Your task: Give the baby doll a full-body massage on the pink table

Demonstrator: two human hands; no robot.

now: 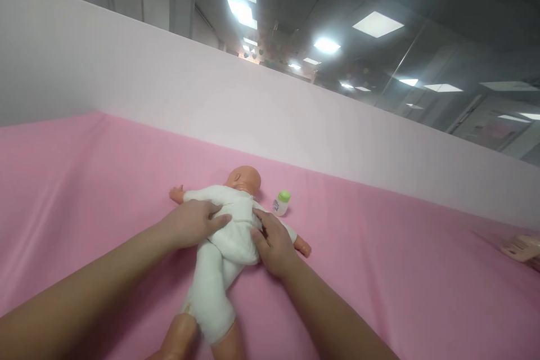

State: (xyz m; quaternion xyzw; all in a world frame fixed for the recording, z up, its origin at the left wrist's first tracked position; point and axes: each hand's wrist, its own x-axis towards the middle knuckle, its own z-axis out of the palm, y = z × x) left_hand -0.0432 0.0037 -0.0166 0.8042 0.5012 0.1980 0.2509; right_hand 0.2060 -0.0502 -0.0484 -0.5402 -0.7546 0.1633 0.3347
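Head view: one baby doll in a white onesie lies face down on the pink sheet. Left hand rests flat and open on the doll's back; right hand lies open along the doll's right flank, fingers spread. One small bottle (green cap) stands just beside the doll's head. One pale object, well apart, sits at the sheet's right edge.

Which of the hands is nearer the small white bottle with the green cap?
Right. The right hand rests on the side of the baby doll in the white suit, just below the small white bottle with the green cap. The left hand lies on the doll's far side.
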